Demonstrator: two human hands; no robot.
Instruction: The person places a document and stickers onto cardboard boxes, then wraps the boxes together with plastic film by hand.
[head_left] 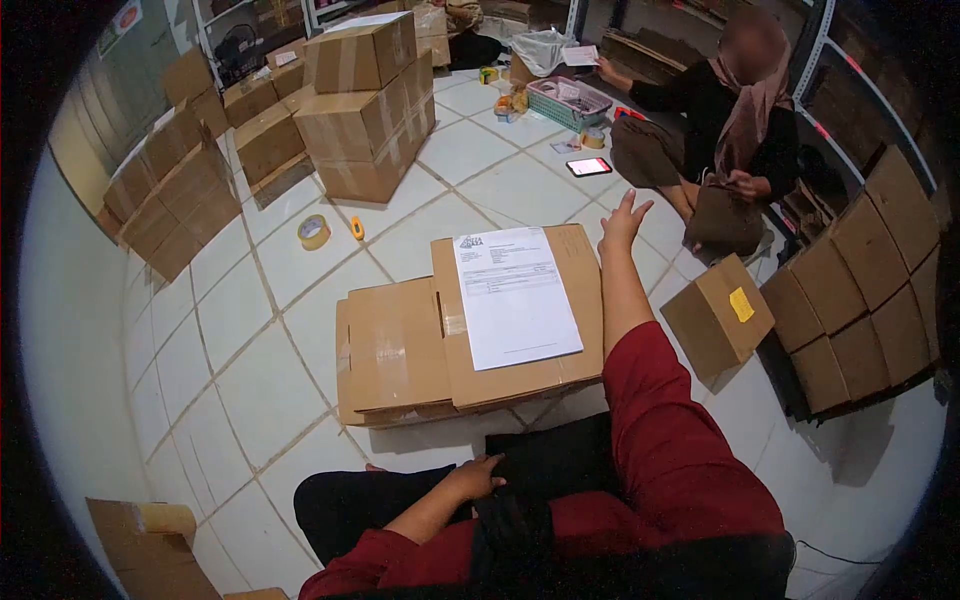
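My right hand (625, 222) reaches forward past the far right corner of a cardboard box, holding nothing, fingers apart. Resting on my dark-clothed lap is my left hand (478, 477), its fingers loosely laid out with nothing visible in them. In front of my knees lies the closed cardboard box (590, 290), with a printed paper sheet (525, 325) flat on its top. Against its left side is another closed cardboard box (392, 345), sealed with clear tape. Farther off on the tiles are a tape roll (313, 232) and an orange box cutter (357, 228).
A co-worker (745, 110) sits at the back right, one hand holding a pink-white paper (580, 56). Nearby are a lit phone (589, 167) and a plastic basket (568, 103). Stacked cartons (365, 120) stand behind. A carton with a yellow label (715, 310) sits right.
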